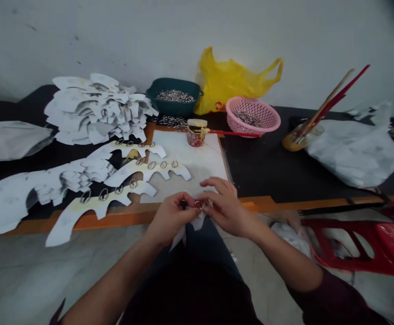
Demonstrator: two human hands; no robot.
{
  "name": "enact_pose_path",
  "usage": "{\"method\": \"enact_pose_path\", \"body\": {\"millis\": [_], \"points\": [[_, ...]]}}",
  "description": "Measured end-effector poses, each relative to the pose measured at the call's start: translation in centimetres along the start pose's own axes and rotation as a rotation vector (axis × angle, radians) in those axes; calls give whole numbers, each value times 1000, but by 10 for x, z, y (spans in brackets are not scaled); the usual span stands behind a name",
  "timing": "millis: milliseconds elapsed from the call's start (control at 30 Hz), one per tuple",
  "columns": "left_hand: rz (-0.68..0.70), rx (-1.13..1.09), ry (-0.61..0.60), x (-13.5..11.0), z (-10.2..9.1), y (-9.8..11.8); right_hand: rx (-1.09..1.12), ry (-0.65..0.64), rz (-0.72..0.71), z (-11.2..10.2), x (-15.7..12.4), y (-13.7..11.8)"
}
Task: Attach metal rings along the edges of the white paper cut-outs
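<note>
Over the orange table edge point(122, 220), left hand point(171, 217) and right hand point(225, 208) meet, fingers point(213, 183) pinching a metal ring point(197, 204) on white card point(187, 232).

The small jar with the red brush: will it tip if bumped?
The jar looks small and narrow, so it could tip fairly easily. The red brush seems to rest on its rim, so it would probably slide off.

Yellow plastic bag point(232, 83), red plastic stool point(352, 239)

A workshop: beyond the right hand point(225, 208), an orange-edged black workbench point(261, 167) carries stacked white cutouts point(97, 108) and a green tub point(173, 107) of metal rings point(174, 95)
</note>
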State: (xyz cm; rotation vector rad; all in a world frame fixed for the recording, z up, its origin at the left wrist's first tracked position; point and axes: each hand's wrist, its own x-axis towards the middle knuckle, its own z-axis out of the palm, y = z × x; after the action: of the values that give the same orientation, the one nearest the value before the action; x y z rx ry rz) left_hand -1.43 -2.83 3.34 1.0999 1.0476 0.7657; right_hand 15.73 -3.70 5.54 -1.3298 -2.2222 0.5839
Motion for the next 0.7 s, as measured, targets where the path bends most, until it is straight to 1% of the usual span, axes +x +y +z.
{"method": "enact_pose_path", "body": {"millis": [67,133,167,200,233,267,300,333,367,400,433,500,600,633,667,700], "points": [[-10,-9,-103,3,-7,11,-9,-30,-6,-9,1,-7],[29,18,-183,6,-12,21,22,-44,74,-13,1,-13],[76,57,-186,7,-13,25,54,-37,144,-13,1,-14],[151,125,-146,7,-13,28,95,-18,222,-12,0,-15],[249,218,-59,7,-12,29,137,12,296,-10,-1,-14],[355,331,56,5,-9,30,172,49,361,-7,-2,-14],[452,446,166,3,-5,29,196,85,406,-4,-3,-13],[527,544,248,1,0,28,209,115,432,-1,-4,-12],[569,609,287,-1,5,26,219,134,440,1,-6,-12],[575,640,280,-2,10,23,231,149,438,4,-7,-13],[549,631,252,-3,15,20,250,164,434,5,-7,-14],[434,534,179,-3,22,15,298,203,428,8,-8,-17],[262,344,117,-2,25,8,390,250,462,10,-8,-19],[240,306,114,-3,25,7,452,255,494,10,-7,-20],[252,292,125,-4,25,6,549,254,537,11,-6,-20],[294,292,147,-6,25,4,680,250,587,11,-6,-20]]}}
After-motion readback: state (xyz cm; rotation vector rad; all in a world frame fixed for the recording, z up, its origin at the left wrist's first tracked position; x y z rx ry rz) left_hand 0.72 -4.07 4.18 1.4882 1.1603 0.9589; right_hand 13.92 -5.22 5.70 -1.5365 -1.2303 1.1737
